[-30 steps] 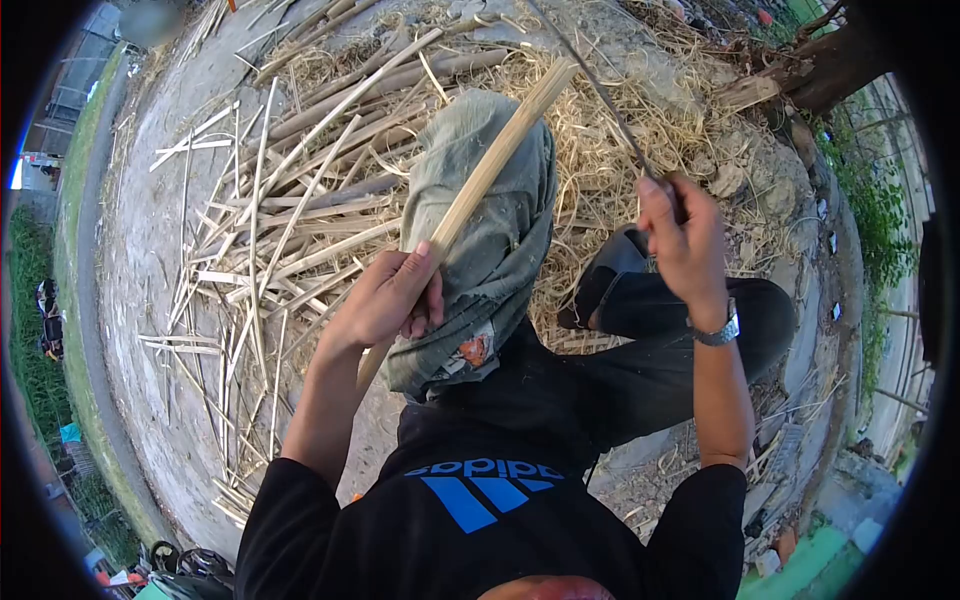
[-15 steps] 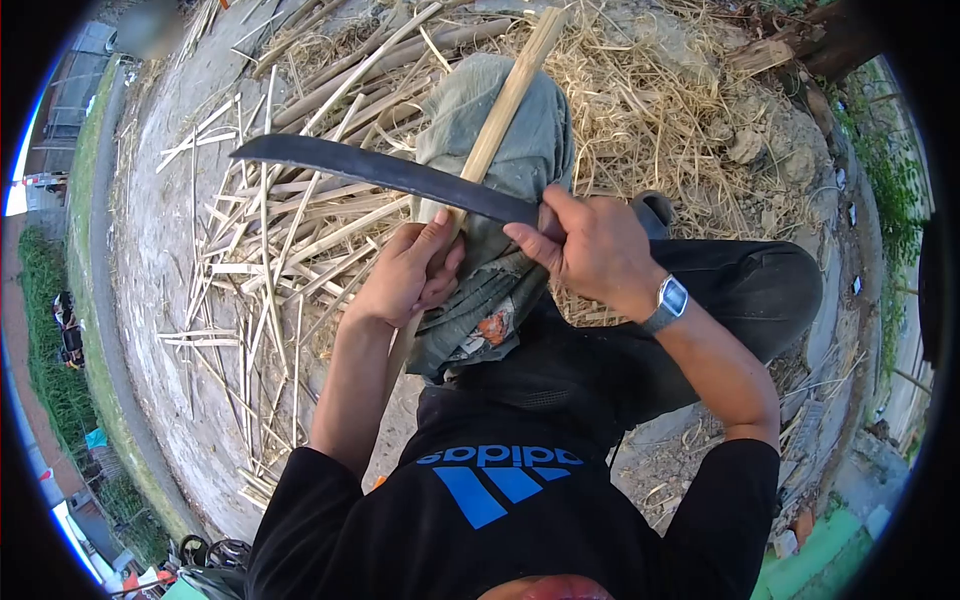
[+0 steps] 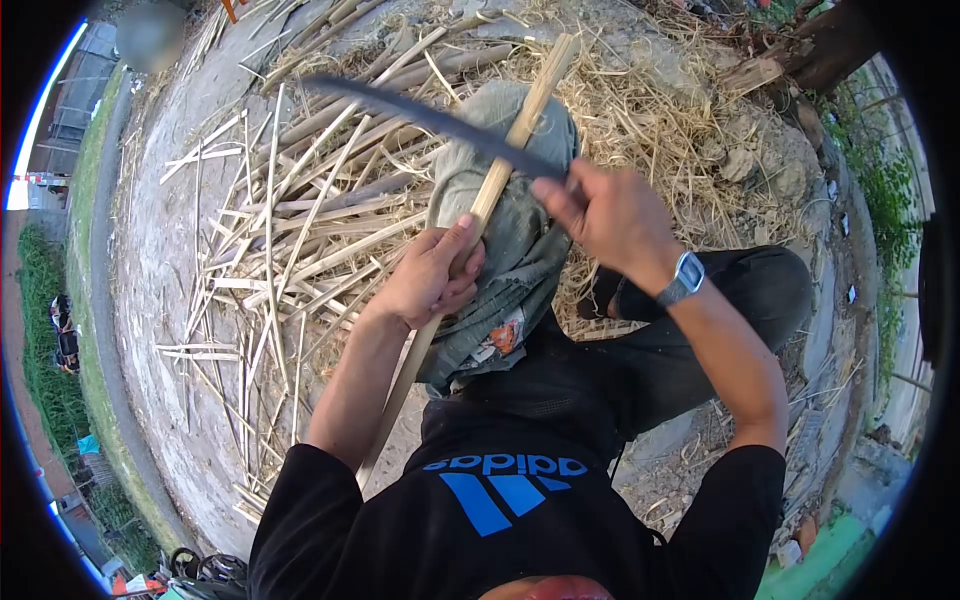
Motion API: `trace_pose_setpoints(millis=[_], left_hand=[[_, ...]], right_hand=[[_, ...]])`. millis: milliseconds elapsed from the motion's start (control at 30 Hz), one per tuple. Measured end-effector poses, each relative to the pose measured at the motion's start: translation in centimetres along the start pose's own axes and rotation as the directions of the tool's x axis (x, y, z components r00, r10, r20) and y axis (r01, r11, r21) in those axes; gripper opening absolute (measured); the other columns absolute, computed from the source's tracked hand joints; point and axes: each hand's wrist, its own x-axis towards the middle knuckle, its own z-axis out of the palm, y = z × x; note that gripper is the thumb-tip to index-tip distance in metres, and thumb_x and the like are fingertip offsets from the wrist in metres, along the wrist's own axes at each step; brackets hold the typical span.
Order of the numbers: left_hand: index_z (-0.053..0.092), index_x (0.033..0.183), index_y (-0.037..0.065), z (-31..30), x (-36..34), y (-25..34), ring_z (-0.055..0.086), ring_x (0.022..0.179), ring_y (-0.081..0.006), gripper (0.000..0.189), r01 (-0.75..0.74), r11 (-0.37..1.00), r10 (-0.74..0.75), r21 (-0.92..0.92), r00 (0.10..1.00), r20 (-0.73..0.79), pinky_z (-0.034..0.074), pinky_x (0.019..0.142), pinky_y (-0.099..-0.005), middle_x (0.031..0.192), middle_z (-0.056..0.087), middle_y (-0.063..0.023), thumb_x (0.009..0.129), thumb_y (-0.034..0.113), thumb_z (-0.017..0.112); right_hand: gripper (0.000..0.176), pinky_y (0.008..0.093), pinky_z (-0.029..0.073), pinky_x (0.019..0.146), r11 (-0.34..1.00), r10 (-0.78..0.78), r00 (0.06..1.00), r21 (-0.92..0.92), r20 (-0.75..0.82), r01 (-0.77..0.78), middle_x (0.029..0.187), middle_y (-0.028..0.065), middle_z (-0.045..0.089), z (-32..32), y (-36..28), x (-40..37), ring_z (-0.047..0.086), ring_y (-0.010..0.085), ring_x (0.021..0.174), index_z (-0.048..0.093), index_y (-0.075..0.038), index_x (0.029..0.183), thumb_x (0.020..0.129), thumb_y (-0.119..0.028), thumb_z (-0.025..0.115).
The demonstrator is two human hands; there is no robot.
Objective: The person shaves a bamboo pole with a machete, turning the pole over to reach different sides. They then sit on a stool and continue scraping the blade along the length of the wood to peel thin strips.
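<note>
This is an outdoor work yard where bamboo is split by hand, not a room of any kind. The floor is bare concrete ground under open daylight. A heap of split bamboo strips lies across it, with whole poles along the far edge and a thick litter of pale shavings beside them. A long dark blade lies against a bamboo stick. Grass borders the concrete's left edge, a tree trunk stands at the far right corner, and leafy plants grow along the right.
</note>
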Motion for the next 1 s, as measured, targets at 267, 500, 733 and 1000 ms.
trace_pose_setpoints(millis=[267, 500, 733, 1000], left_hand=[[0.046, 0.077, 0.009, 0.3, -0.8, -0.8, 0.026, 0.036, -0.0064, 0.054, 0.005, 1.000, -0.006, -0.022, 0.999, -0.042, 0.021, 0.035, -0.0234, 0.049, 0.032, 0.0042, 0.111, 0.050, 0.038], [0.045, 0.075, 0.008, 0.1, -0.5, -0.7, 0.025, 0.036, -0.0063, 0.056, 0.013, 1.000, -0.013, 0.005, 0.998, -0.058, 0.022, 0.035, -0.0234, 0.049, 0.032, 0.0040, 0.111, 0.051, 0.038], [0.051, 0.073, 0.006, -2.3, -1.9, -2.2, 0.036, 0.038, -0.0092, 0.061, 0.000, 0.970, 0.031, 0.243, 0.992, -0.124, 0.029, 0.039, -0.0268, 0.048, 0.039, 0.0012, 0.111, 0.052, 0.038], [0.050, 0.072, 0.005, -1.4, -1.8, -1.3, 0.035, 0.039, -0.0089, 0.063, 0.031, 0.975, -0.005, 0.221, 0.993, -0.119, 0.028, 0.040, -0.0260, 0.047, 0.038, 0.0019, 0.111, 0.052, 0.037]], right_hand=[[0.070, 0.0398, 0.046, 0.043, 0.985, 0.165, 0.986, -0.047, -0.012, -0.165, 0.050, 0.0099, 0.058, -3.2, 6.1, 5.2, 0.062, 0.0266, 0.045, 0.061, -0.006, 0.071, 0.099, -0.069, 0.050], [0.074, 0.0390, 0.044, 0.040, 0.985, -0.117, 0.992, -0.130, -0.037, 0.111, 0.047, 0.0052, 0.053, -0.9, 6.7, 3.2, 0.057, 0.0236, 0.041, 0.063, -0.009, 0.073, 0.099, -0.075, 0.042], [0.077, 0.0344, 0.030, 0.041, 0.917, 0.357, 0.903, -0.094, -0.237, -0.387, 0.042, 0.0023, 0.044, -6.7, 21.2, 8.6, 0.042, 0.0172, 0.036, 0.054, -0.007, 0.055, 0.101, -0.068, 0.047], [0.073, 0.0332, 0.027, 0.043, 0.949, 0.221, 0.935, 0.281, -0.279, -0.140, 0.046, -0.0008, 0.040, -5.3, 9.5, 4.5, 0.036, 0.0137, 0.040, 0.057, -0.008, 0.061, 0.097, -0.071, 0.053]])
